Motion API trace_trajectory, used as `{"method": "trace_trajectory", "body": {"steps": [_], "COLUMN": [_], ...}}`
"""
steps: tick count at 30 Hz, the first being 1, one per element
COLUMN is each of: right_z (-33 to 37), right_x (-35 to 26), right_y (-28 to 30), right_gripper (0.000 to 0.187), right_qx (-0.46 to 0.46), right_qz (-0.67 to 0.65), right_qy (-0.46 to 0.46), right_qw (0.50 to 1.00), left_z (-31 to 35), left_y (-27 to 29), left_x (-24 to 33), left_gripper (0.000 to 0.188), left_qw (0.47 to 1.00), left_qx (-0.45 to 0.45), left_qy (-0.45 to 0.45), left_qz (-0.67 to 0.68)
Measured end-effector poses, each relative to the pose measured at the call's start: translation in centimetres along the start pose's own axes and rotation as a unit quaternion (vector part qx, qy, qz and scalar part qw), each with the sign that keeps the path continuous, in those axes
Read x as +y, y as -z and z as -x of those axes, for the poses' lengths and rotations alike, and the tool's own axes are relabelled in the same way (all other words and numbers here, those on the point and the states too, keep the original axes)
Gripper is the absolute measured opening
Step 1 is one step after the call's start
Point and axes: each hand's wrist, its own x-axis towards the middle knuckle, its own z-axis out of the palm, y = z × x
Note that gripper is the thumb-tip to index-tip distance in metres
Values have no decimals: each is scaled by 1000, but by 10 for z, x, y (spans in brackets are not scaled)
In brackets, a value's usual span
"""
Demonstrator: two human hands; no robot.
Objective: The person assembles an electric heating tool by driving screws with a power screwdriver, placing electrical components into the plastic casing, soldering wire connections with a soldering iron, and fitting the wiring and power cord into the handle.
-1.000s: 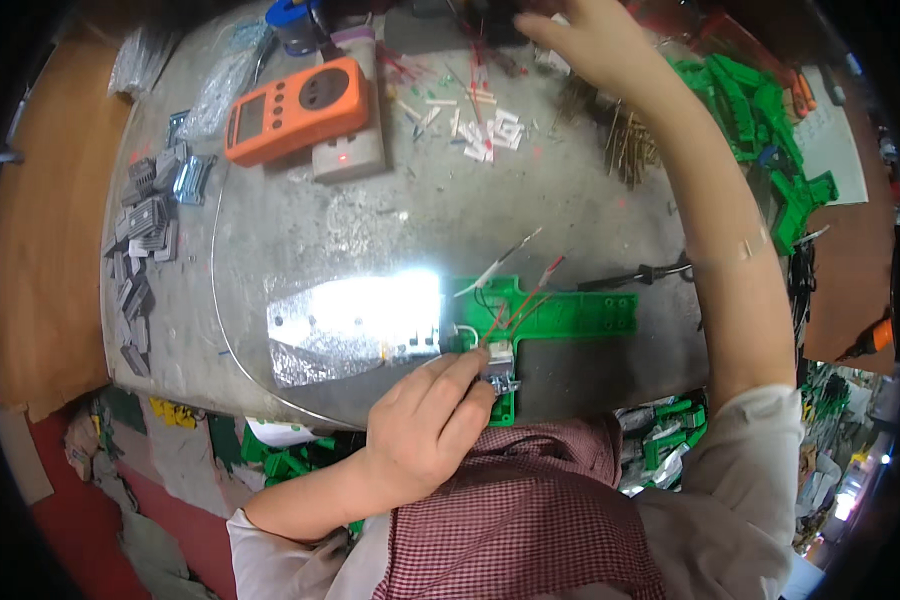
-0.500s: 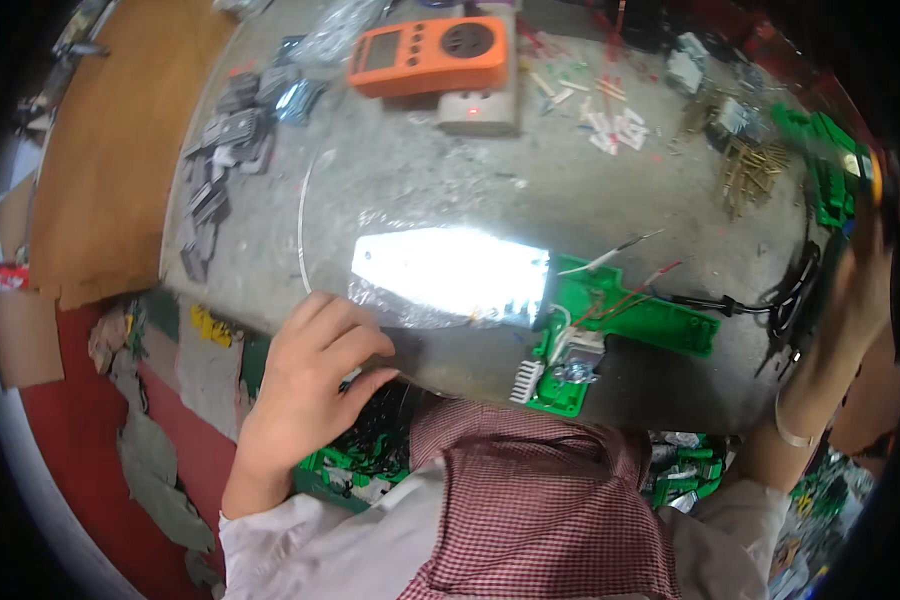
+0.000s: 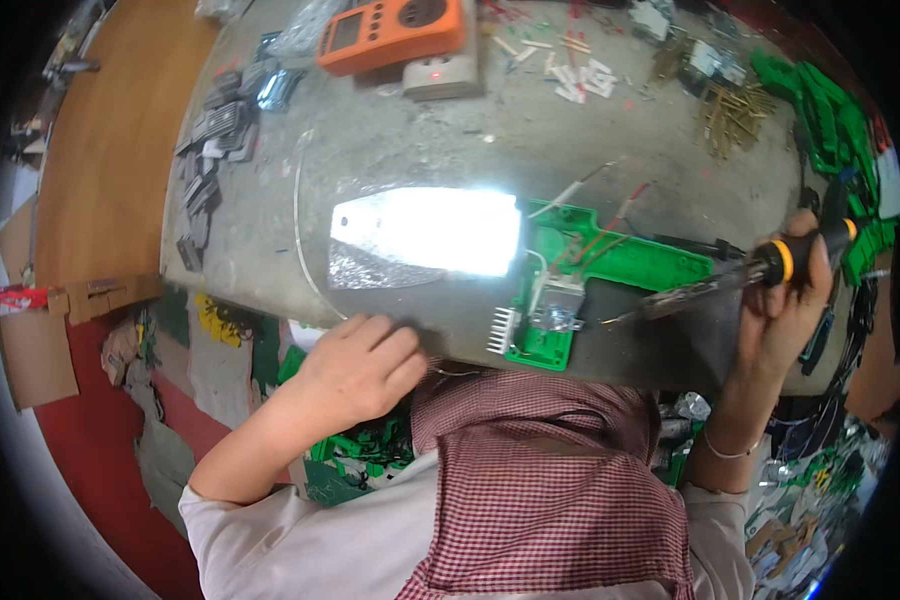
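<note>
My right hand (image 3: 785, 300) grips the black handle, ringed in orange, of a soldering iron (image 3: 705, 288). The iron slants left and its thin tip is just right of an open green plastic housing (image 3: 655, 262). Inside the housing sit a metal-cased part (image 3: 560, 300), a white comb-like piece (image 3: 501, 330) and red and white wires with loose ends. Against its left side lies a bright, glaring metal plate (image 3: 425, 230) on clear film. At the table's front edge, my left hand (image 3: 360, 370) is closed on a thin silvery wire (image 3: 298, 215) that curves across the tabletop.
An orange multimeter (image 3: 390, 35) rests by a white socket block (image 3: 440, 78) at the back. Grey blocks (image 3: 220, 125) lie left; white pieces (image 3: 582, 80), brass pins (image 3: 735, 115) and green housings (image 3: 830, 120) lie right. A black cable runs behind the iron.
My right hand has come in from the right edge with the soldering iron, towards the green housing. My left hand has shifted slightly right. The whole view has tilted a little.
</note>
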Motion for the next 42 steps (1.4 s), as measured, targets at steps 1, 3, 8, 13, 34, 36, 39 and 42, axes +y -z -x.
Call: {"method": "trace_trajectory", "body": {"steps": [1, 3, 8, 13, 34, 36, 39, 42], "right_z": [2, 5, 5, 6, 13, 12, 11, 11], "right_x": [2, 8, 12, 16, 17, 17, 18, 18], "right_y": [-2, 4, -2, -16, -15, -14, -12, -11], "right_gripper": [28, 28, 29, 26, 31, 33, 35, 37], "right_qx": [1, -1, -13, -9, -3, -9, -27, -31], "right_qz": [18, 44, 105, 182, 201, 206, 212, 213], "right_qy": [-7, -7, 32, 2, 7, 7, 14, 18], "right_qw": [1000, 999, 994, 983, 979, 978, 977, 976], "left_z": [-2, -7, -53, -82, -98, -98, -98, -100], "left_y": [5, 17, 39, 31, 33, 33, 33, 33], "left_x": [-1, -4, -11, -16, -14, -14, -13, -13], "left_gripper": [22, 24, 26, 28, 30, 30, 30, 29], "left_qw": [1000, 987, 964, 973, 978, 980, 982, 982], "left_qx": [3, 24, 171, 201, 186, 181, 176, 174], "left_qy": [-9, 64, 92, 77, 72, 69, 62, 59], "left_qz": [2, 147, 179, 89, 56, 49, 33, 35]}}
